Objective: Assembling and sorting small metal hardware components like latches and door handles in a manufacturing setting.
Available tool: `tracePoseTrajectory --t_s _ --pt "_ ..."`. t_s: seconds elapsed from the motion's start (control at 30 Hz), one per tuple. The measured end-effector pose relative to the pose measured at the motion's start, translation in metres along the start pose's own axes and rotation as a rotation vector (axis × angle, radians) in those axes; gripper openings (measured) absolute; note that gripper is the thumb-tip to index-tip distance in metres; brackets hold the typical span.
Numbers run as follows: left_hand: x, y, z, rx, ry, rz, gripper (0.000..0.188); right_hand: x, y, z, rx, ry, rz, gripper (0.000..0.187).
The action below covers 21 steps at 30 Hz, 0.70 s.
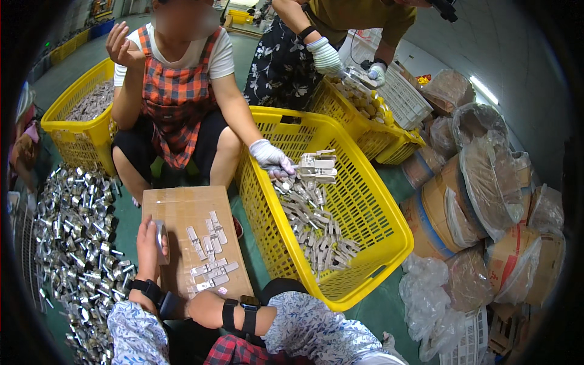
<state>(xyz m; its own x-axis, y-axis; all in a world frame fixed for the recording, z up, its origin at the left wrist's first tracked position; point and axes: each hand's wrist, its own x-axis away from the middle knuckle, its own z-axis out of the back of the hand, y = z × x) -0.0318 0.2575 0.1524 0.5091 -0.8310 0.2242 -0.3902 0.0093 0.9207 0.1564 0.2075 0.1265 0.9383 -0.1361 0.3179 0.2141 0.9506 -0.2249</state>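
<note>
L hand (149,242) is clamped on a metal ring (161,238) at the cardboard slab's (182,210) left edge. R hand is hidden under the forearm near the flat metal clips (207,255), so grip can't be told, prob. resting there.

Left hand (149,243) raised, fingers curled — right forearm crossed low.

Floral sleeves, black wrist straps (both arms).

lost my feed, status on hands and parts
Left hand grips a metal ring. Right hand hidden behind forearm. Flat metal pieces lie on cardboard board. Nothing blocking.
</note>
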Motion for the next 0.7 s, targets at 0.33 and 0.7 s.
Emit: tracePoseTrajectory --t_s 0.33,0.7 --pt "0.0 -0.001 -0.001 0.0 -0.002 -0.01 0.047 0.003 -0.001 0.007 -0.003 -0.02 -0.004 0.016" --pt "-0.003 -0.005 0.003 0.027 0.003 0.001 0.046 0.003 -0.006 0.016 0.017 -0.051 -0.05 0.015"
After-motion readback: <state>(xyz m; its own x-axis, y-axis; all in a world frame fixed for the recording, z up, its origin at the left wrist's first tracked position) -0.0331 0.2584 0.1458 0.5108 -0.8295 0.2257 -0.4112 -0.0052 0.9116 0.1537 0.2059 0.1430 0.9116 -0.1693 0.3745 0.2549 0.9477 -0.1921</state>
